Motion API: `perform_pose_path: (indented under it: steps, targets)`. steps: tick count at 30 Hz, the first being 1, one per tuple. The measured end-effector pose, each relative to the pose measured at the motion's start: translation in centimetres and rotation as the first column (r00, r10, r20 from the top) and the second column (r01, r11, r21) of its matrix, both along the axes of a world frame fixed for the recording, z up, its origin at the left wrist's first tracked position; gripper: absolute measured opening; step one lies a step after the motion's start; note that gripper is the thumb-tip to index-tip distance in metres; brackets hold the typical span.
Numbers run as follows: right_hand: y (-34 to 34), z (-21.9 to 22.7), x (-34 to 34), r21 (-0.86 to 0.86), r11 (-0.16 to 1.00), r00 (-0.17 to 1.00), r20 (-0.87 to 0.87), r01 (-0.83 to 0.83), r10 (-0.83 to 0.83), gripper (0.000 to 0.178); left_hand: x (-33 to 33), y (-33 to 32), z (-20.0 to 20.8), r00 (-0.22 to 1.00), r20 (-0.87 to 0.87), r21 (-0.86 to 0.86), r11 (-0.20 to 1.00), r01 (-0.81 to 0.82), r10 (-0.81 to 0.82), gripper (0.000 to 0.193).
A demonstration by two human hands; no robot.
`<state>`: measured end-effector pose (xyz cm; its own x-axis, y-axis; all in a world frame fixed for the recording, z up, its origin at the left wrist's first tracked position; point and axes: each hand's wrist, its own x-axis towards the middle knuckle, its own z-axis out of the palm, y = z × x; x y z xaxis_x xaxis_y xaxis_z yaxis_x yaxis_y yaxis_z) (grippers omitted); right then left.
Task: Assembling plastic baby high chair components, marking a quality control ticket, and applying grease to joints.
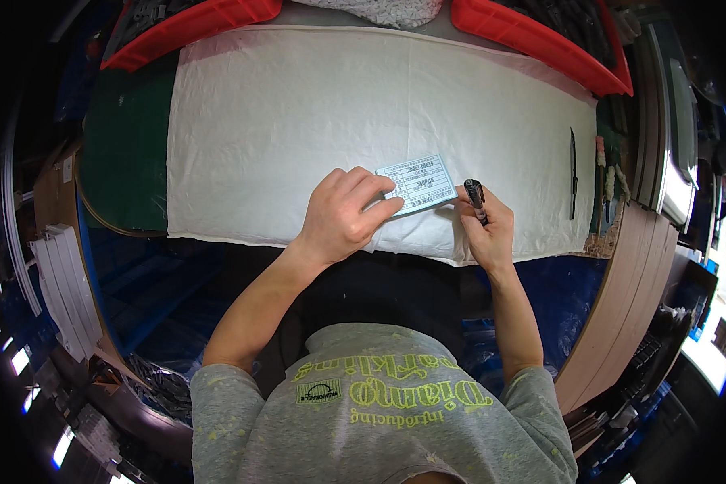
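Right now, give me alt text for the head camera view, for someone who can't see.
A person's left hand holds a printed pale-blue slip while the right hand, at its edge, holds a black pen. Beneath them lies a white cloth, with two red bins beyond it.

Green tabletop (125,149), white cloth (298,121), slim black tool (573,173) atop

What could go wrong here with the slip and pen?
The black pen in the right hand sits close to the printed slip, so a stray mark is possible. The left hand covers some print, so a line might be missed. The white cloth beneath is wrinkled; the slip could catch.
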<state>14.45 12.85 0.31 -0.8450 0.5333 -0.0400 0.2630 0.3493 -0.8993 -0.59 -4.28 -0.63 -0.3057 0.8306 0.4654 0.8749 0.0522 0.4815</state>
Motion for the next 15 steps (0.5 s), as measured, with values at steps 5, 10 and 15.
perform_pose_path:
  steps: [5,10,15]
  targets:
    - [0.0,0.1,0.0,0.005,1.000,1.000,0.020,-0.001,0.001,0.020,-0.2,0.2,0.1,0.998,0.053,0.058,0.998,-0.023,0.020,0.023]
    - [-0.3,-0.5,-0.4,-0.054,0.999,0.996,-0.089,0.009,-0.013,0.022,-1.0,1.2,-0.2,0.961,0.245,0.161,0.972,-0.174,0.132,0.015]
    - [-0.2,0.2,-1.0,-0.043,0.998,0.998,-0.030,-0.051,0.050,0.025,-1.8,2.1,0.5,0.875,0.346,-0.068,0.940,-0.336,0.338,0.025]
